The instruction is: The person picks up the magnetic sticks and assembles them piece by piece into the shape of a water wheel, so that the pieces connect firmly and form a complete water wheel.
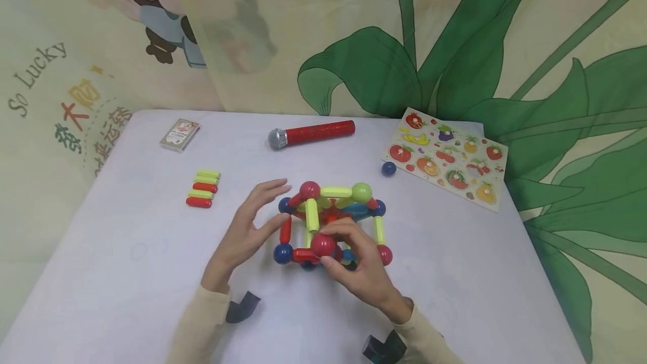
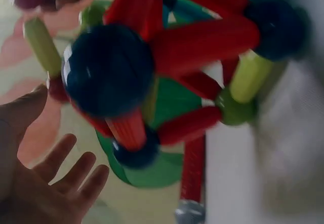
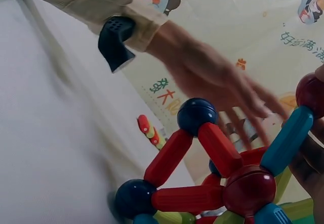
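Observation:
A magnetic stick-and-ball frame [image 1: 303, 254] of red, yellow-green and blue rods with coloured balls stands mid-table. My right hand [image 1: 361, 265] pinches a red ball [image 1: 323, 245] at its near side. In the right wrist view, a blue rod [image 3: 287, 140] runs from this red ball down to another red ball [image 3: 249, 190] in the frame. At the frame's left side, my left hand [image 1: 245, 235] has its fingers extended and spread. Its thumb [image 2: 30, 107] is close to the frame; whether it touches, I cannot tell. My right hand hides part of the frame's near side.
Several loose red and yellow-green rods [image 1: 204, 187] lie in a column at the left. A card box [image 1: 180, 135] and a red toy microphone [image 1: 318, 133] lie along the back. To the right are a blue ball [image 1: 388, 169] and a fruit picture board [image 1: 450, 156].

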A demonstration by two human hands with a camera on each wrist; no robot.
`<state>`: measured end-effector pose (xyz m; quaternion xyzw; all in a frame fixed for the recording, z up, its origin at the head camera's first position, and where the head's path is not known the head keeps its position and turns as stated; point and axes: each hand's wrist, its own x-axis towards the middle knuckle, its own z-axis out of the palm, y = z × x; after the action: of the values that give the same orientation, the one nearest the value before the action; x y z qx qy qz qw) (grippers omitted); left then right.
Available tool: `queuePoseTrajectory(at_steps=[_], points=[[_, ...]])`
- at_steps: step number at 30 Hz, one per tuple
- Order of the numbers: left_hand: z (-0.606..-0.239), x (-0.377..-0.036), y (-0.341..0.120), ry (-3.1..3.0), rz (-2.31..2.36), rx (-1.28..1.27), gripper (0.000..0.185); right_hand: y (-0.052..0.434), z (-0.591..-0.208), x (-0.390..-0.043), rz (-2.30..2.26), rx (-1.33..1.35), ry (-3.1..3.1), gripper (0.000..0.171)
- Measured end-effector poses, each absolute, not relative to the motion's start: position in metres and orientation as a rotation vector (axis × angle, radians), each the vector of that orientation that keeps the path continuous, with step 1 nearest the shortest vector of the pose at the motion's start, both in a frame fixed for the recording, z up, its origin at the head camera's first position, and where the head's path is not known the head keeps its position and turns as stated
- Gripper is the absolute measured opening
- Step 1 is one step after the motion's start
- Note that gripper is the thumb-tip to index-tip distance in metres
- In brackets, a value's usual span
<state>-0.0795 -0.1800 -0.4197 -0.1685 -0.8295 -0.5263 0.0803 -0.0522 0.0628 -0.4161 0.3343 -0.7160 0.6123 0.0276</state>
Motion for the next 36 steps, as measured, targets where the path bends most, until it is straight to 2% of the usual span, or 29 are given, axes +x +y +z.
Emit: queuePoseTrajectory(at_steps=[2, 5, 12, 25, 31, 36], points=[[-0.412, -0.083, -0.168, -2.486, -1.498, -0.664, 0.052, 0.064, -0.416, -0.052, 1.886, 1.046, -2.200, 0.044], [-0.406, -0.086, -0.158, -2.496, -1.425, -0.749, 0.048, 0.065, -0.416, -0.053, 1.893, 1.067, -2.187, 0.047], [-0.404, -0.088, -0.153, -2.474, -1.392, -0.795, 0.041, 0.064, -0.417, -0.055, 1.897, 1.027, -2.250, 0.044], [-0.406, -0.089, -0.152, -2.429, -1.453, -0.805, 0.039, 0.065, -0.417, -0.056, 1.926, 1.012, -2.311, 0.041], [-0.413, -0.088, -0.163, -2.417, -1.458, -0.726, 0.042, 0.086, -0.416, -0.058, 1.821, 0.995, -2.301, 0.045], [-0.429, -0.086, -0.189, -2.483, -1.418, -0.428, 0.037, 0.117, -0.419, -0.062, 1.764, 0.809, -2.284, 0.039]])
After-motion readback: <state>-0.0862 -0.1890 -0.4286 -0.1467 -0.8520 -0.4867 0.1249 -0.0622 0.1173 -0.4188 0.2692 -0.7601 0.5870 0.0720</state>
